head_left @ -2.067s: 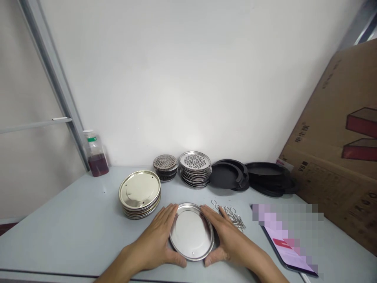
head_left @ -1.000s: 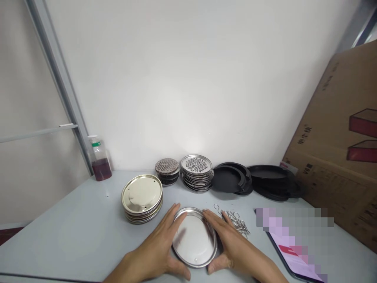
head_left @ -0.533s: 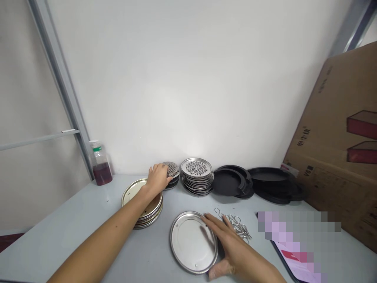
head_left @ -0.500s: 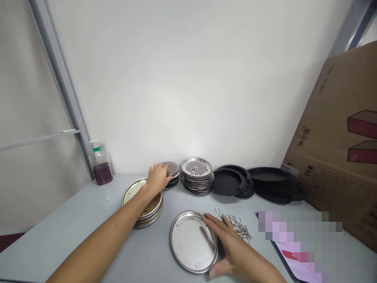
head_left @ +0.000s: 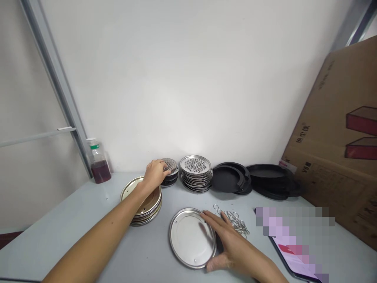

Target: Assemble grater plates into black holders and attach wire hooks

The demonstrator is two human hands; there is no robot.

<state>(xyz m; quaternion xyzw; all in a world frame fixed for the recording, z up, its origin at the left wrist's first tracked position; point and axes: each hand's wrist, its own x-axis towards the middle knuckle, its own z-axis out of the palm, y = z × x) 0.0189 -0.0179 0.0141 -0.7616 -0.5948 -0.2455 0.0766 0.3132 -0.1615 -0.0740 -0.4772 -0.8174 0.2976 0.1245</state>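
A shallow round metal plate (head_left: pixel 193 237) with a raised rim and small holes lies in front of me, and my right hand (head_left: pixel 225 241) grips its right edge between fingers and thumb. My left hand (head_left: pixel 156 173) reaches over a stack of gold-coloured round plates (head_left: pixel 128 191). Its curled fingers and thumb are on the left edge of a perforated metal disc (head_left: pixel 171 165), the top one of a short dark stack against the wall. The fingertips there are partly hidden.
Right of that stack stand a taller pile of perforated discs (head_left: pixel 196 165), black round pans (head_left: pixel 228 181) and more black pans (head_left: pixel 271 175). Loose wire hooks (head_left: pixel 237 222) and a phone (head_left: pixel 287 251) lie at right. A cardboard box (head_left: pixel 338 157) and a bottle of dark red liquid (head_left: pixel 100 165) flank the table.
The left hand has shifted slightly left, at the edge of the perforated disc. The right hand keeps its hold on the plate. The whole view has moved a little.
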